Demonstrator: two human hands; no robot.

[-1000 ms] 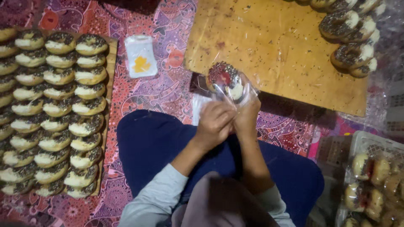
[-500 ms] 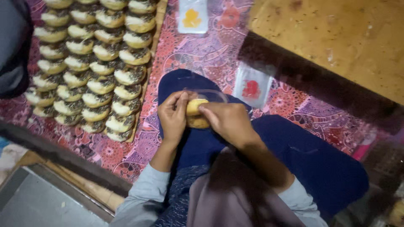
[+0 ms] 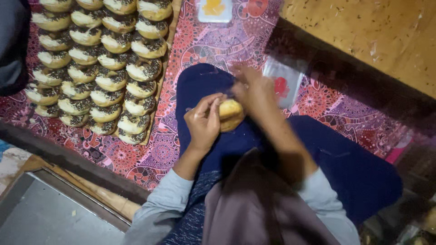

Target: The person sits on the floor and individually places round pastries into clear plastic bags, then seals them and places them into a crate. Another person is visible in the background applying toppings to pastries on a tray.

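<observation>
Left hand (image 3: pixel 205 121) gripping a golden bun (image 3: pixel 230 114) over the lap, right hand (image 3: pixel 253 90) blurred at the bun's far side, grip unclear, rows of topped buns (image 3: pixel 97 63) far left, patterned cloth (image 3: pixel 200 45) beneath, wooden board (image 3: pixel 377 36) far right.

Bun (image 3: pixel 230 114) held between left hand (image 3: pixel 204 121) and right hand (image 3: pixel 254 93), above lap. Rows of buns on tray (image 3: pixel 169 45) to the left, on mat (image 3: pixel 136 156). Packets (image 3: pixel 282 84) ahead on mat, just beside counter (image 3: pixel 372 41) at right.
</observation>
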